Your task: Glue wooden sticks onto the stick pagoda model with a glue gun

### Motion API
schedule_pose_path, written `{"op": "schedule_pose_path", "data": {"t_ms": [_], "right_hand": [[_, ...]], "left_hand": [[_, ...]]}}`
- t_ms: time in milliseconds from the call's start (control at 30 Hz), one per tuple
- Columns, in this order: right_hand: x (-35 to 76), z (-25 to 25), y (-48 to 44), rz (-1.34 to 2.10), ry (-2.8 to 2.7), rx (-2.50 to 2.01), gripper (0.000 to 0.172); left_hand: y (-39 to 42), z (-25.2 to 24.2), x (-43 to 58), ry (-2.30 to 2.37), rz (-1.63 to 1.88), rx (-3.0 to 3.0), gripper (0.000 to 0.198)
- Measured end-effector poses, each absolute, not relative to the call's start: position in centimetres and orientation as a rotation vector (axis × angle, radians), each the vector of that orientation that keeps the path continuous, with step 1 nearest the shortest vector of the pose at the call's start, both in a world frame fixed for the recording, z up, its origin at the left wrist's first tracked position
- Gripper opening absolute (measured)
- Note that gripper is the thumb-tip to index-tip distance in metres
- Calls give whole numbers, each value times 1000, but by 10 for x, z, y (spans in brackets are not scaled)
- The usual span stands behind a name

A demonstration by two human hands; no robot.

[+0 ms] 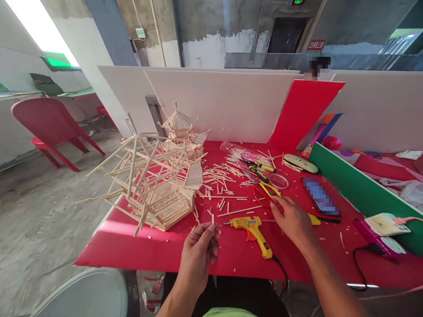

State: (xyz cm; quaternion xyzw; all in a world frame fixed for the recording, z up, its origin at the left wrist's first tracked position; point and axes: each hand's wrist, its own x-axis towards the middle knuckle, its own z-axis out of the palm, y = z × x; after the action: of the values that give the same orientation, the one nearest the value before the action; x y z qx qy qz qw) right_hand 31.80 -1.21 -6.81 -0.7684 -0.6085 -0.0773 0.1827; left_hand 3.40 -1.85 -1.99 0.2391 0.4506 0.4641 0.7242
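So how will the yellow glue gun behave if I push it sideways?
The glue gun probably won't roll, since it lies flat on its side. Its angled handle could make it swivel instead. The black cord running off the table may tug it back.

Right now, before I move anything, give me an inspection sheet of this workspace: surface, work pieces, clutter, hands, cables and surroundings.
Surface: red tabletop, specked with small pale chips.
Job's things: open stick frame and roofed stick model at the left; yellow glue gun lying flat, nozzle toward the left hand.
Clutter: loose sticks heaped mid-table; hand tools beside them; phone at the right.
Hands: left pinches a short stick; right hand is by the red-handled tool, grip unclear.
Cables: glue gun cord runs to the front edge; black cable hangs from the purple-and-white box.
Surroundings: white boards behind, red chair off to the left.
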Motion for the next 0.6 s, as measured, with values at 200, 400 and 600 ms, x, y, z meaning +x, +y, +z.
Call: {"op": "schedule_pose_path", "data": {"t_ms": [200,400,600], "right_hand": [[340,-60,29,-208,-1767,-2397,39],[394,-69,-23,-101,-1663,-2711,28],[337,-49,-51,-235,-1720,-2305,34]], "left_hand": [[-20,-15,21,1024,1042,512,38],[-20,-21,13,1029,1049,491,36],[-14,-23,26,962,1005,509,34]]}}
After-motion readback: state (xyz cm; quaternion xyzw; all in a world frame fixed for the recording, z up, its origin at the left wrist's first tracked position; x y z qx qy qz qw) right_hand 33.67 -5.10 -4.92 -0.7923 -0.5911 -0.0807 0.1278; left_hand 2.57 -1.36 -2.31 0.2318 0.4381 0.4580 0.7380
